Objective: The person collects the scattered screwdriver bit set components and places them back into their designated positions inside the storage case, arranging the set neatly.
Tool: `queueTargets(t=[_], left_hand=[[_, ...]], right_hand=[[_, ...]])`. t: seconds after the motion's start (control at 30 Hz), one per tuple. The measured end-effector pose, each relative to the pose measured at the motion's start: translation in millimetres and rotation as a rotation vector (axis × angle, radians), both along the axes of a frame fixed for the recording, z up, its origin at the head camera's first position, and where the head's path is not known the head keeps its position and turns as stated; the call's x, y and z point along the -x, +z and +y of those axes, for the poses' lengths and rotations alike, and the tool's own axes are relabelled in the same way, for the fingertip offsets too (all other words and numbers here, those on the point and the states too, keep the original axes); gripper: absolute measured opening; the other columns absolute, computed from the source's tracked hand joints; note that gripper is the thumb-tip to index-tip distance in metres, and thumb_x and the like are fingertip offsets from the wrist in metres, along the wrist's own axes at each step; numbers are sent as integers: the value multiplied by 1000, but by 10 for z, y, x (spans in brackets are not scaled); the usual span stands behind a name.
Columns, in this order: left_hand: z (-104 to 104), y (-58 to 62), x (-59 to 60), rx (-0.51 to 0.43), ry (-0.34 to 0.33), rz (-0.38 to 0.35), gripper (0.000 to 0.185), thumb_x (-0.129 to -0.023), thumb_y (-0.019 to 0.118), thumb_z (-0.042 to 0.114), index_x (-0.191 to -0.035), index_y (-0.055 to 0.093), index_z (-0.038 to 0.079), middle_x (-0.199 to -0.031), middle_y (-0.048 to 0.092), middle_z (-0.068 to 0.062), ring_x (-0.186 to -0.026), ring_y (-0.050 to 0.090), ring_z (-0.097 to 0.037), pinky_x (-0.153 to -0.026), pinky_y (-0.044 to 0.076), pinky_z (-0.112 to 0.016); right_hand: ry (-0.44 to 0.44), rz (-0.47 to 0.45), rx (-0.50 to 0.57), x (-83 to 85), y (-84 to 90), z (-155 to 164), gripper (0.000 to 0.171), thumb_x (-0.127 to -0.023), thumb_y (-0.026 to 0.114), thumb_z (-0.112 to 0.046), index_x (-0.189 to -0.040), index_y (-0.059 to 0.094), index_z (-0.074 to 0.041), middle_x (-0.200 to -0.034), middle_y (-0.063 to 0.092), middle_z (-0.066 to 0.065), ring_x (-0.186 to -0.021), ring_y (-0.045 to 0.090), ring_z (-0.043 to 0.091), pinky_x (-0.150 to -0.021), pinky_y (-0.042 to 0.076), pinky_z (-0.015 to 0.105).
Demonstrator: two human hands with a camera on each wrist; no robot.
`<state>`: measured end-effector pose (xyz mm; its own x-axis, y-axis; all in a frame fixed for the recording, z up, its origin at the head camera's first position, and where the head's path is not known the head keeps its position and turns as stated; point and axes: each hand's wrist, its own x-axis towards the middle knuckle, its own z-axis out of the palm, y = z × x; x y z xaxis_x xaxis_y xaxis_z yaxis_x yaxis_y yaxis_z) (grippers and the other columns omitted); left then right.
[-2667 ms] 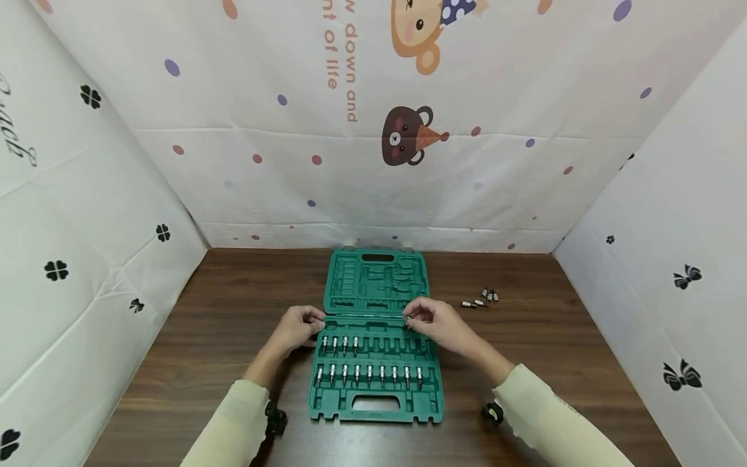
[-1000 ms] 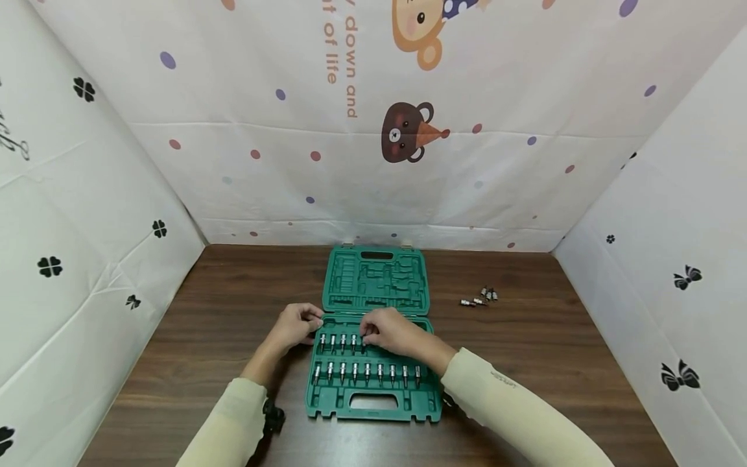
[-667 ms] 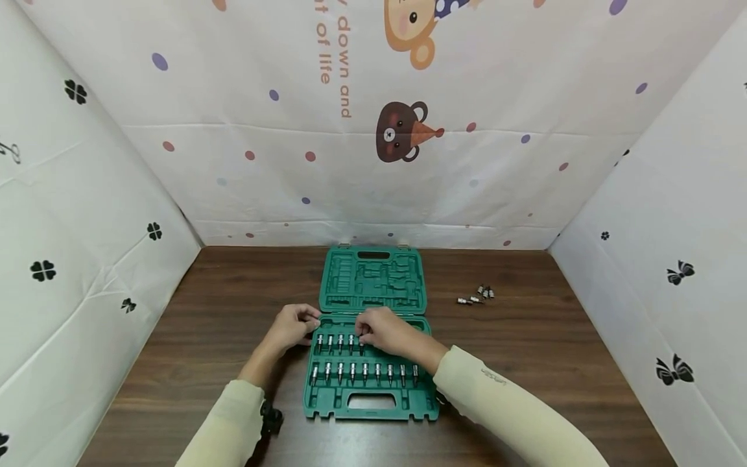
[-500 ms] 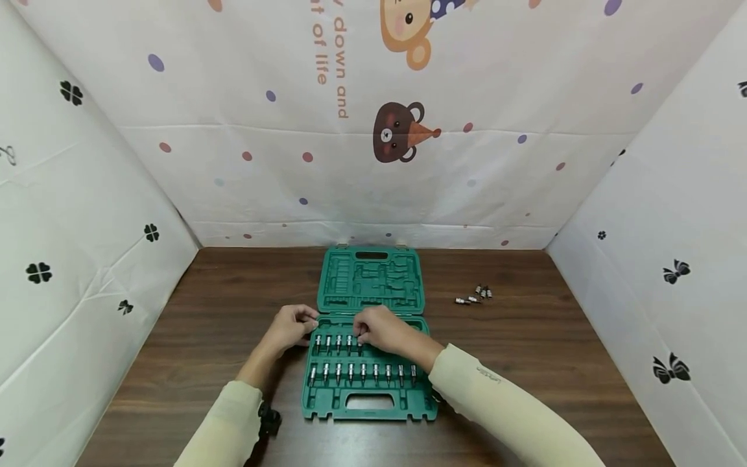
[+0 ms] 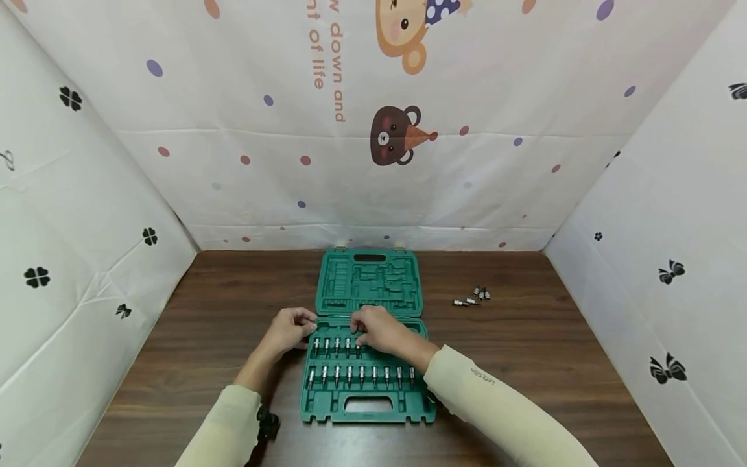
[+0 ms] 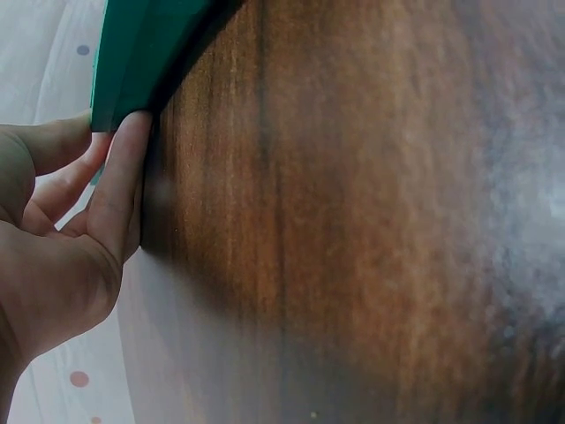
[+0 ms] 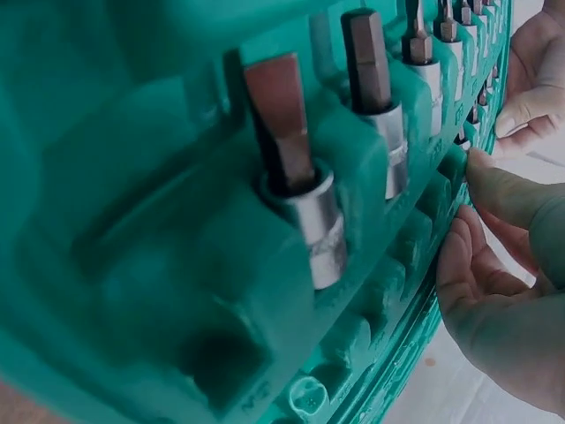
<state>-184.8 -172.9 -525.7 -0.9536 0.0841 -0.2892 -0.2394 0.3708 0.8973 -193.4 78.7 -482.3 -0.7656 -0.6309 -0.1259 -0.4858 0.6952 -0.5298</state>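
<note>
An open green tool case (image 5: 367,285) lies on the wooden table (image 5: 525,350), its tray holding two rows of bit sockets (image 5: 362,375). My left hand (image 5: 303,327) grips the tray's left rim; in the left wrist view its fingers (image 6: 115,177) press against the case's edge (image 6: 141,44). My right hand (image 5: 359,340) reaches over the upper row and pinches a bit socket at the fifth slot. The right wrist view shows bit sockets (image 7: 291,168) seated in the tray (image 7: 177,283) and my right fingertips (image 7: 494,190) at the row's far end.
Several loose bit sockets (image 5: 470,298) lie on the table right of the lid. Printed white sheets wall the table at the back (image 5: 373,162) and on both sides. A black wrist camera strap (image 5: 267,425) shows beside my left sleeve.
My right hand moved from the tray's upper right corner leftward to the fifth slot of the upper row and stays there. The left hand kept its hold on the rim.
</note>
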Motion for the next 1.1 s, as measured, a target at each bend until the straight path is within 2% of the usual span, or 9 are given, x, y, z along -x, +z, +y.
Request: queueTargets(t=[0.37,0.53,0.73,0.93,1.1], left_hand=[[-12,21,-2,2,5,7,16,-102,62,1,-116,69,-1,-103,63,-15,-87,65,-23,-71,64,-39],[-10,25,0,-9,1,5,16,-102,62,1,-116,68,-1,-103,63,-15,-87,65,-23,-71,64,-39],[1,25,-8,-22,-2,-7,15,-102,62,0,-115,69,-1,-103,62,-15,-88,65,-23,-70,64,-39],[6,18,-25,-15,-7,-1,15,-102,62,1,-115,69,-1,-102,62,-16,-88,64,-24,-70,64,-39],[4,16,-17,-9,-1,2,15,-102,62,2,-115,69,0,-103,63,-15,-88,64,-24,-70,64,-39]], right_hand=[[-11,-40,-12,61,20,-37,15,-91,81,-14,-95,66,-14,-85,56,-2,-74,48,10,-69,46,26],[14,-14,-6,40,26,-9,13,-93,78,-15,-99,68,-13,-91,60,0,-77,51,11,-70,47,27],[41,29,8,-10,-4,80,13,-96,76,-18,-108,71,-15,-104,66,1,-91,60,11,-79,55,26],[39,30,91,-39,6,240,18,-98,74,-18,-115,72,-13,-111,68,0,-100,65,13,-85,57,29],[-5,72,160,-44,65,419,21,-97,74,-16,-117,71,-11,-114,68,1,-102,66,16,-87,58,33]])
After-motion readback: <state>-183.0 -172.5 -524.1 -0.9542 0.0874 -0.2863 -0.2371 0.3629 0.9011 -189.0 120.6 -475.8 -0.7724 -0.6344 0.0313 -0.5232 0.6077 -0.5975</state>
